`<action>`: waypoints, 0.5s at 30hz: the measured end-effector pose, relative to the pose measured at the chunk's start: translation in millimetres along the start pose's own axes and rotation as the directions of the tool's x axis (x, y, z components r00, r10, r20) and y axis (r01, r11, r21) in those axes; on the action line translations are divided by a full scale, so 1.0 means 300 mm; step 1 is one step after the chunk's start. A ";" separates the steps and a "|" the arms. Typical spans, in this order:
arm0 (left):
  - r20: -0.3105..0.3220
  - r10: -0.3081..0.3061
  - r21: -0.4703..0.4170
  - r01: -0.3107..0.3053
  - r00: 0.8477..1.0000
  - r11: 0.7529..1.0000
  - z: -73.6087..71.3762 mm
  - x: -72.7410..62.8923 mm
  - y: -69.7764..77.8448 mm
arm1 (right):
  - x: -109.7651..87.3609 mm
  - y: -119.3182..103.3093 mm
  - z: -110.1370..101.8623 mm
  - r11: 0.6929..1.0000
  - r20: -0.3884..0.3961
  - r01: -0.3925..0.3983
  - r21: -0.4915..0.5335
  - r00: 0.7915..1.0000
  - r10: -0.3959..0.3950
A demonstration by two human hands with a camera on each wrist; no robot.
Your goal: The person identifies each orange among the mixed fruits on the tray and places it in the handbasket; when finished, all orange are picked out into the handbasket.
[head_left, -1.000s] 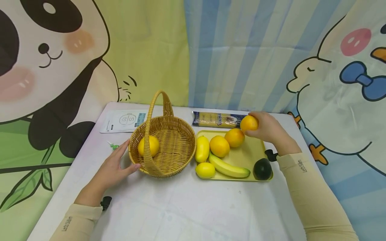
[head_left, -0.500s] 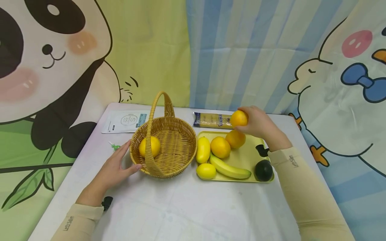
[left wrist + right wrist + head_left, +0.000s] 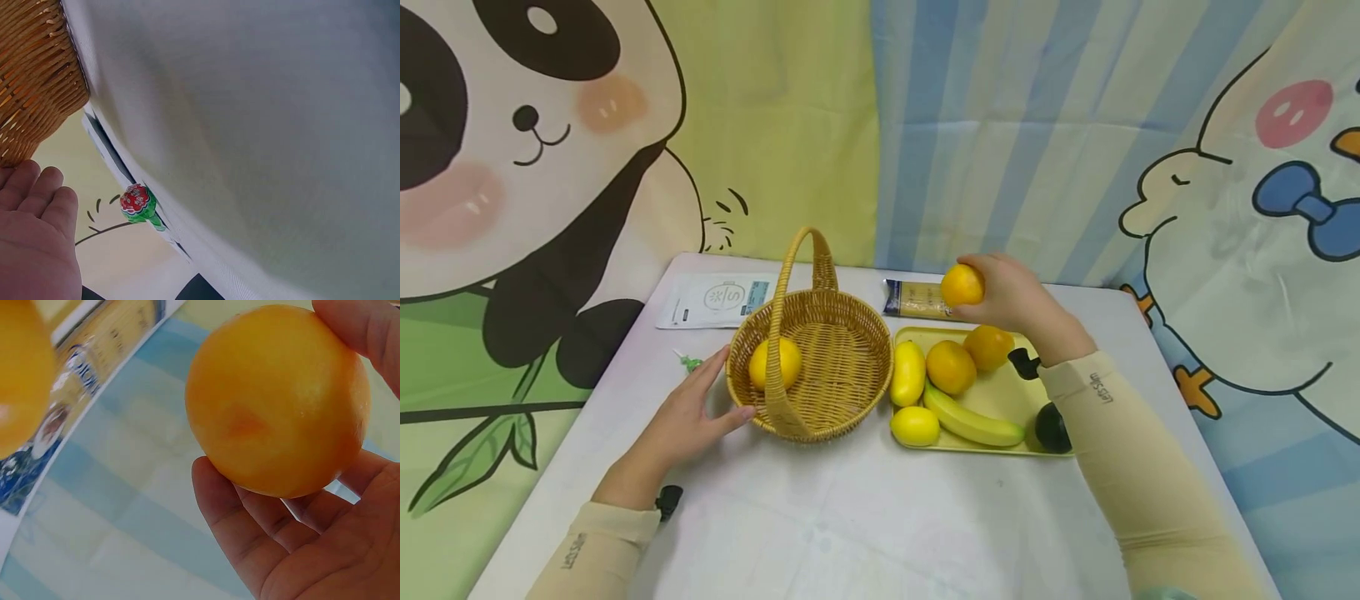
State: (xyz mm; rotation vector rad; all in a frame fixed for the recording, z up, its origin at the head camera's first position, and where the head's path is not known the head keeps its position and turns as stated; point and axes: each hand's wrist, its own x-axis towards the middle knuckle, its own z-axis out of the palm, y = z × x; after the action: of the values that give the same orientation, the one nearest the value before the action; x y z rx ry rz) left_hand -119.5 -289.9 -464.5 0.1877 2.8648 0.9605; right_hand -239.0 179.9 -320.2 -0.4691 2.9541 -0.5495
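My right hand [image 3: 1011, 300] grips an orange [image 3: 962, 286] with thumb and fingers, raised over the back of the table. In the right wrist view the same orange [image 3: 269, 406] sits between the thumb and the curled fingertips. To the left stands a wicker basket [image 3: 835, 387] with a tall handle and one orange [image 3: 792, 363] inside. My left hand [image 3: 677, 425] touches the basket's left side, thumb by the front rim. Its fingers [image 3: 59, 209] lie fairly straight against the weave in the left wrist view.
A yellow tray [image 3: 1018, 392] beside the basket bears two oranges [image 3: 951, 367], a banana [image 3: 970, 419], a lemon [image 3: 915, 426], an oblong yellow fruit [image 3: 908, 373] and a dark avocado [image 3: 1051, 429]. Behind lie a pasta packet [image 3: 917, 300] and white pouch [image 3: 711, 302]; a lollipop [image 3: 137, 203] lies left.
My right hand has carried the orange leftward and slightly up, from above the tray's back right to over the pasta packet. The left hand stays at the basket.
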 end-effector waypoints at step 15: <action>-0.008 -0.001 -0.006 0.001 1.000 1.000 0.005 0.006 -0.011 | 0.065 -0.159 0.038 0.993 0.011 0.114 0.006 0.993 -0.114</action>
State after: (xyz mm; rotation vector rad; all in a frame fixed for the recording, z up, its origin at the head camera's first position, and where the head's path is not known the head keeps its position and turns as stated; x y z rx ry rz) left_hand -121.2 -291.3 -467.8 0.1824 2.8688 0.9710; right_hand -242.3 127.6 -314.1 -0.6413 2.9284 -0.5637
